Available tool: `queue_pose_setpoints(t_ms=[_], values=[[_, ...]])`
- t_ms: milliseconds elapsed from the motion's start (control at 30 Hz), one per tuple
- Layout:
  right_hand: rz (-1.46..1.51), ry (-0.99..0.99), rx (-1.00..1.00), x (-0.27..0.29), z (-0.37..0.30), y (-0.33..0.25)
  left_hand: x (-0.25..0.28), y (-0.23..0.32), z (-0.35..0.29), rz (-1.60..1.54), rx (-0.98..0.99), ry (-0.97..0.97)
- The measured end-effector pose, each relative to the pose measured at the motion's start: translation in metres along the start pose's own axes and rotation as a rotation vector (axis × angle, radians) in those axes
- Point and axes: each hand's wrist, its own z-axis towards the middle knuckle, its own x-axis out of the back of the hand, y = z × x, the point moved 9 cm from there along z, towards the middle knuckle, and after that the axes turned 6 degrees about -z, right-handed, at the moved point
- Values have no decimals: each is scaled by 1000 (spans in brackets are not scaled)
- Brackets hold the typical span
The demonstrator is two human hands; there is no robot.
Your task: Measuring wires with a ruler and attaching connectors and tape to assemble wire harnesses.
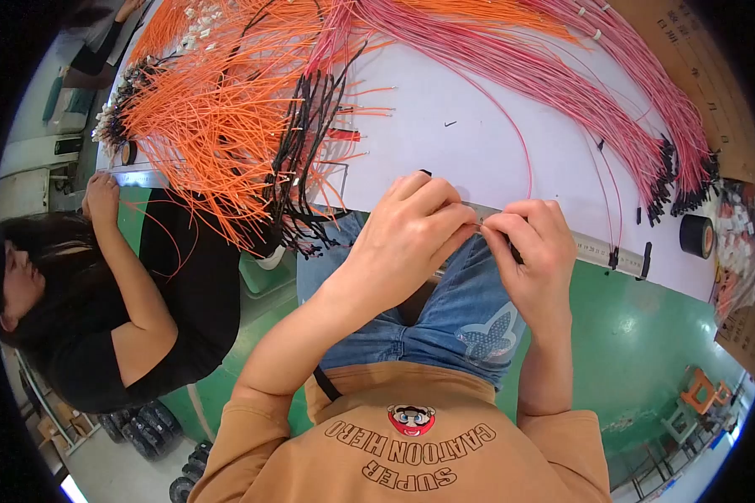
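Observation:
A single thin pink wire [526,147] curves down across the white tabletop to my hands at the near edge. My right hand [538,247] is closed, pinching that wire between thumb and forefinger. My left hand [424,220] is closed too, its fingertips meeting the right ones at the wire's end. What sits exactly at the tip is too small to make out. Just beneath the hands, a steel ruler [594,246] lies along the table edge. Right of them, a few pink wires with black ends [614,256] hang over the ruler.
Orange wires [205,126] and black-sleeved leads [298,142] pile up at left. Long pink wire bundles [520,71] stretch to the right. A black tape roll [696,235] stands near the right corner, beside a cardboard box [688,75]. A co-worker's hand [102,199] rests at the left edge.

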Motion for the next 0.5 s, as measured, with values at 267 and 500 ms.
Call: queue_pose_setpoints(t_ms=[267, 500], values=[[16, 8, 3, 1, -1, 2, -3, -1, 2, -23, 27, -15], [215, 77, -72, 8, -11, 2, 0, 4, -5, 143, 86, -46]])
